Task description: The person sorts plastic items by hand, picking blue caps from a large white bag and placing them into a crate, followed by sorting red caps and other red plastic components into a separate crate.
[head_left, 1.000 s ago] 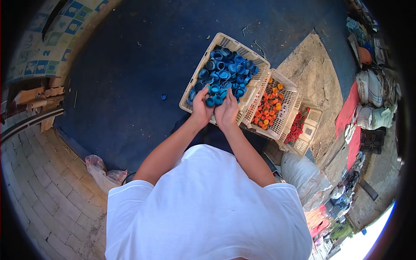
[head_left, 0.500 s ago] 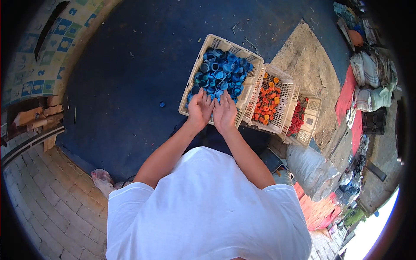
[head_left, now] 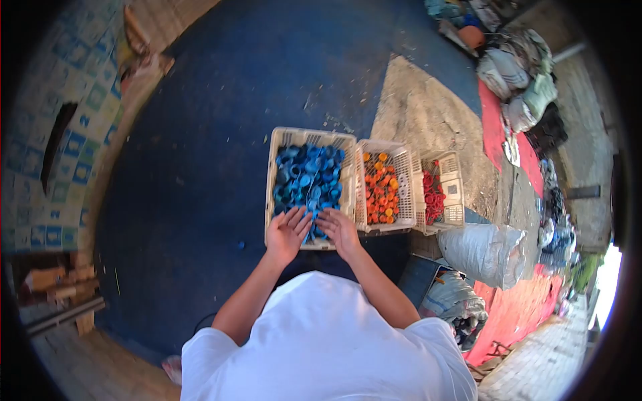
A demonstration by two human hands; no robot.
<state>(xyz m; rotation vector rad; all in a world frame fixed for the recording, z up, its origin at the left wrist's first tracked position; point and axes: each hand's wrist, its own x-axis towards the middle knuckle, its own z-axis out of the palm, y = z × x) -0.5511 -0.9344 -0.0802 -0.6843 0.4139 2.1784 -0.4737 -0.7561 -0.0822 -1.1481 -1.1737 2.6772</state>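
A cream plastic crate (head_left: 273, 170) holds a heap of blue bottle caps (head_left: 311, 175), some of them greenish. Over its near left corner is my left hand (head_left: 287, 235), palm turned up and fingers spread, with nothing in it. My right hand (head_left: 341, 234) is at the near right side of the same crate, also palm up with the fingers stretched out and bare. Several blue caps show in the gap between the two hands. Both hands overlap the crate's near rim in this view and hide part of it.
To the right stand a crate (head_left: 404, 157) of orange caps (head_left: 381, 194) and another crate (head_left: 455, 194) with red caps (head_left: 433, 200). One blue cap (head_left: 241, 245) lies on the dark blue floor (head_left: 187, 200). A stuffed white sack (head_left: 481, 254) sits near my right side.
My hands have moved apart, widening the gap between them over the blue caps. The camera view has turned, so the crates appear lower and straighter.
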